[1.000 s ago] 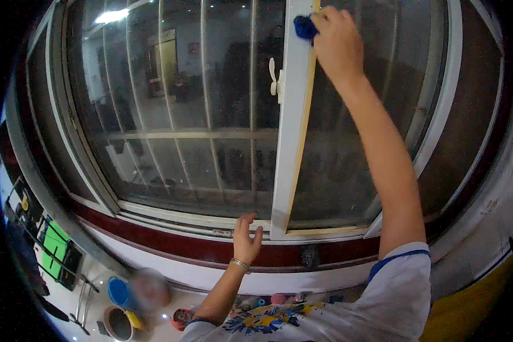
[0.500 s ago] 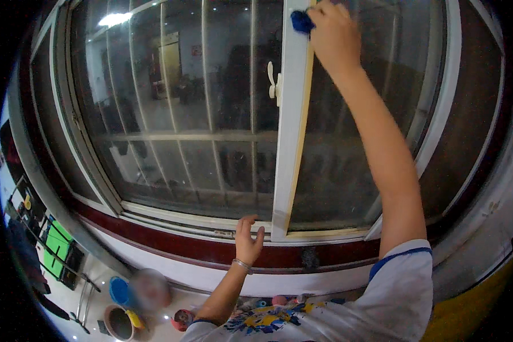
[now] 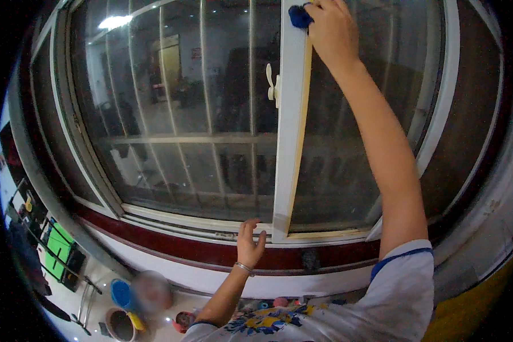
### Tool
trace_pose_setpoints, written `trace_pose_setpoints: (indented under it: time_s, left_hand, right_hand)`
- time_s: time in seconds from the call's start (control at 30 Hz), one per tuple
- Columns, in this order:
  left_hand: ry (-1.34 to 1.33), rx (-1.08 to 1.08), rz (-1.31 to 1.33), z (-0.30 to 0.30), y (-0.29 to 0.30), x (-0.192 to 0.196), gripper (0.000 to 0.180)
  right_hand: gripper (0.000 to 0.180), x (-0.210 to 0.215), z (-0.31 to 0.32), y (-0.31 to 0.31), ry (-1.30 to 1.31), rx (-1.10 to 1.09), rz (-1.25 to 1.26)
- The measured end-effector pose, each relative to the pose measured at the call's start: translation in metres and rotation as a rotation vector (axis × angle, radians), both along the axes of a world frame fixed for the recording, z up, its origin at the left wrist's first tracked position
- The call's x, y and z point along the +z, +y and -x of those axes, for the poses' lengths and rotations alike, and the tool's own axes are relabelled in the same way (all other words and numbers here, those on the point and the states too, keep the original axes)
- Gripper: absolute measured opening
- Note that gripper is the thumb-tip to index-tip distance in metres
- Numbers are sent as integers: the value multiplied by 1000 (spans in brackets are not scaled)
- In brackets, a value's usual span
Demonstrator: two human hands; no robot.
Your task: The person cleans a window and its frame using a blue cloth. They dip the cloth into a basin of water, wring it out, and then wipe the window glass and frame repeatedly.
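Note:
High up, my right hand grips a bunched dark blue cloth against the white middle upright of a sliding window. Its fingertips run close to the picture's top edge. Below the cloth, on the same upright, sits a white window latch. My left hand, with a bangle at the wrist, is held low by the bottom track. Its fingers are spread and nothing is in them; whether they touch the frame I cannot tell.
Barred window glass fills the left half. A dark red sill runs under the frame. On the floor at lower left stand a blue basin, a round bucket, a green box and a dark rack.
My right hand and the cloth have shifted very slightly up and left along the upright. My left hand stays near the track, slightly lower in the picture.

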State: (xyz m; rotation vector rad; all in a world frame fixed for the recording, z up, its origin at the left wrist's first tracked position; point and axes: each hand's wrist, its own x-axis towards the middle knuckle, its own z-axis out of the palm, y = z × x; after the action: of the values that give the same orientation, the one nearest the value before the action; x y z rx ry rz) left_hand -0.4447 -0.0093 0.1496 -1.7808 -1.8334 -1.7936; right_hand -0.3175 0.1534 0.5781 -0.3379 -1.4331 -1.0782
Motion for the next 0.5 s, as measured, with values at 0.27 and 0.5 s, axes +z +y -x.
trace_pose_setpoints:
  time_s: [0.27,0.5]
  left_hand:
    - [0,9,-13,3,-3,1,32]
    - [-39,0,4,0,-1,-2,33]
  right_hand:
    - [25,-2,0,-2,-7,-8,38]
    - [21,-7,1,-19,-29,-61,172]
